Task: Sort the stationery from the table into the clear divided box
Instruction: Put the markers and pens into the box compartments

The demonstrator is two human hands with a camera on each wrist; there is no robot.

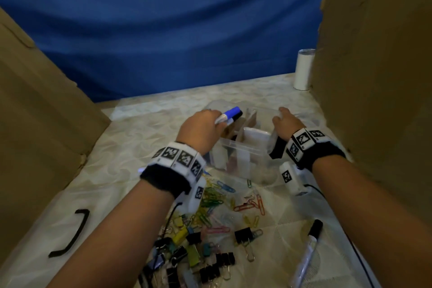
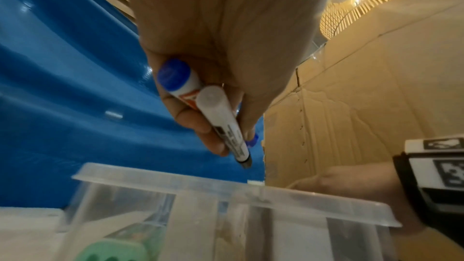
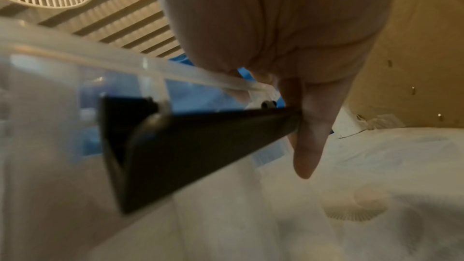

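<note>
Overhead, the left hand point(image 1: 198, 127) grips two markers point(image 2: 200, 104) above the clear divided box point(image 1: 240, 147). At three o'clock the right hand point(image 1: 286, 121) clasps its rim. Paper clips point(image 1: 222, 203) litter the worktop point(image 1: 131, 138) at six.

Two markers point(image 2: 220, 118) in left hand point(image 2: 220, 47)
</note>
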